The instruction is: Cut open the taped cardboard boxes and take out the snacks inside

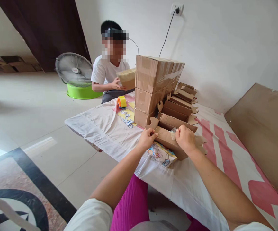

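Observation:
The nearest open cardboard box [167, 138] stands on the cloth-covered table, its end flaps raised. My left hand [148, 138] is closed on the left end of its near edge. Above the right part of the same box, my right hand [186, 140] is closed in a fist, with a clear, shiny piece of plastic [173, 131] showing at its fingers. Whether that is tape or a bag I cannot tell. A packet with a colourful cartoon print [162, 154] lies against the box's near side. More open boxes [179, 109] line up behind it.
Taped cardboard boxes [146, 75] are stacked left of the open ones. A yellow and orange roll [121, 102] lies on the tablecloth [100, 128]. Across the table, a person [108, 72] holds a carton [126, 78]. A fan [74, 70] stands behind; a large cardboard sheet [261, 134] leans right.

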A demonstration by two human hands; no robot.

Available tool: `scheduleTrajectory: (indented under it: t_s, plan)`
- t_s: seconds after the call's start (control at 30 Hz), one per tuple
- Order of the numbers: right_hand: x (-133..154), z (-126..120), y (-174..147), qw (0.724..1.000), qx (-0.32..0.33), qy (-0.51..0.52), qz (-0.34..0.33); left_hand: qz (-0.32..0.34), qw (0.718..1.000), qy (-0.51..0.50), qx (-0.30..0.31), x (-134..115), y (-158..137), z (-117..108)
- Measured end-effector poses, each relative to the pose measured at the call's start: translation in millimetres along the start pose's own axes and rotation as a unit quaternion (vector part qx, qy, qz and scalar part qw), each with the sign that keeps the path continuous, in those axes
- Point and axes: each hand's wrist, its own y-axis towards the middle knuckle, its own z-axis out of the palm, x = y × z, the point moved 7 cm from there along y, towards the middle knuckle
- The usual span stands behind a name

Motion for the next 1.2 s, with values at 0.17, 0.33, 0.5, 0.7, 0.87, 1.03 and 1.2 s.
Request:
scheduleTrajectory:
  t_s: [0.17,0.33,0.5,0.7,0.87,1.03,1.2]
  plan:
    - [-19,1,-6,0.997,0.056,-0.011,0.058,0.006,1.0,0.014,-0.004,-3,-1,0]
    - [-57,-6,-16,0.991,0.06,0.034,0.112,0.014,0.999,0.025,-0.019,-4,0,-1]
    - [-123,-37,-36,0.967,-0.092,0.139,0.193,0.036,0.999,0.018,-0.03,-5,-3,-5]
    - [-172,-60,-96,0.941,-0.162,0.198,0.222,0.091,0.995,-0.022,0.023,-6,-14,-9]
    - [-183,-42,-159,0.932,-0.089,0.232,0.264,0.115,0.992,-0.028,0.035,-3,-18,-12]
    - [-182,-21,-203,0.928,-0.031,0.279,0.245,0.162,0.985,0.025,-0.05,-16,-37,-22]
    - [-186,-3,-229,0.907,0.007,0.336,0.255,0.301,0.926,0.095,-0.208,-65,-89,-28]
